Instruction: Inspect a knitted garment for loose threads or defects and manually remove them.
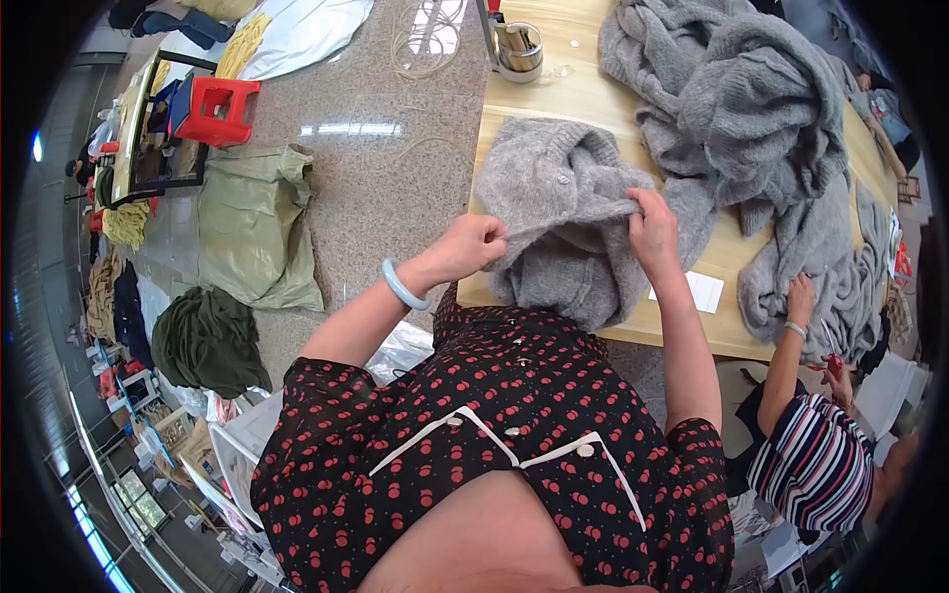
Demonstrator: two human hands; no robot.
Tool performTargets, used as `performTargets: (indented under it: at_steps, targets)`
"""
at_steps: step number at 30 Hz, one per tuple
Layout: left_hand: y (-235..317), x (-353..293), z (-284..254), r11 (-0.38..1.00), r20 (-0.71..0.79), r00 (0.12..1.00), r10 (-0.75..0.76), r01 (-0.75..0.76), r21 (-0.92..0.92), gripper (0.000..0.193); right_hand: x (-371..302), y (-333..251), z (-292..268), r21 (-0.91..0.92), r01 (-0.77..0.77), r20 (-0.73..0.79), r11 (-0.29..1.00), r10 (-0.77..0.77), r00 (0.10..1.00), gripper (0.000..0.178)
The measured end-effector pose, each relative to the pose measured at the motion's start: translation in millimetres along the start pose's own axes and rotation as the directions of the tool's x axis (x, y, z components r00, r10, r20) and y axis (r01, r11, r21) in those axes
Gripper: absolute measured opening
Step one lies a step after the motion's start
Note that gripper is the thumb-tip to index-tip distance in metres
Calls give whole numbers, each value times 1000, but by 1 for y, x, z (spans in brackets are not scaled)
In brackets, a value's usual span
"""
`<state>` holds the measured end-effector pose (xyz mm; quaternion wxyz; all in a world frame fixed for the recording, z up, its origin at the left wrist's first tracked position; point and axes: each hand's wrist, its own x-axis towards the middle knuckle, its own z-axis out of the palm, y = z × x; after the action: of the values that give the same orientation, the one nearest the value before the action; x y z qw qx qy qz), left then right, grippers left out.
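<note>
A fuzzy grey knitted cardigan [554, 168] lies at the near left corner of the wooden table, partly hanging toward me. My left hand [473, 245], below a pale bangle, pinches one end of its edge. The other end of that edge is pinched in my right hand [652, 229], so the strip between them is drawn out straight. A round button [563, 180] shows on the knit above the strip. Folds of the cardigan hide part of its shape.
More grey knitwear [751, 99] is heaped at the far right of the wooden table [568, 89]. A tin of tools [519, 51] stands at the back. White paper [700, 293] lies by my right forearm. A co-worker [816, 465] handles grey knitwear at right, holding red-handled scissors. A red stool [219, 111] is at left.
</note>
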<state>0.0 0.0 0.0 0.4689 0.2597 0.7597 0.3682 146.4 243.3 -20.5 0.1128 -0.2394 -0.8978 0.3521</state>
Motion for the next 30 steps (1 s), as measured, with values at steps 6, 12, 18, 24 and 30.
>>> performTargets:
  at_steps: [6,12,18,24,30]
  targets:
    - [6,-6,-5,985,-81,997,5,9,175,16,-10,5,4,-12,-131,-20,991,131,991,23]
    - [27,-3,-14,903,-161,970,182,-100,417,10,-6,-16,-35,109,-335,91,936,326,941,20]
    - [93,-17,-22,862,-125,951,283,-309,-402,8,-7,-79,-96,737,-28,-59,675,106,993,23]
    - [115,-9,-15,774,-115,933,340,-347,-529,5,-10,-121,-93,432,194,13,881,-221,975,28]
    - [99,2,-4,467,80,960,269,-57,-882,14,0,-126,-62,418,250,45,874,-295,954,30]
